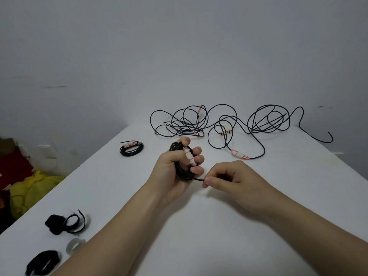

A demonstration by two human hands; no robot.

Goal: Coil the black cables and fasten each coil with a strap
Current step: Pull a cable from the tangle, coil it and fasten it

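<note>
My left hand [175, 168] grips a small coil of black cable [180, 156] with a white, red-marked tag, held above the middle of the white table [199, 226]. Just right of it, my right hand [229, 180] pinches the coil's loose end between thumb and forefinger. A finished coil [131, 149], fastened with a strap, lies on the table to the left. Tangled loose black cables [219, 124] with white tags sprawl along the far edge. Black straps [65, 224] lie at the near left.
Another black strap [42, 263] and a translucent grey one [74, 246] lie near the table's front left corner. Beyond the left edge, yellow and red fabric [29, 188] sits on the floor. A plain wall stands behind the table.
</note>
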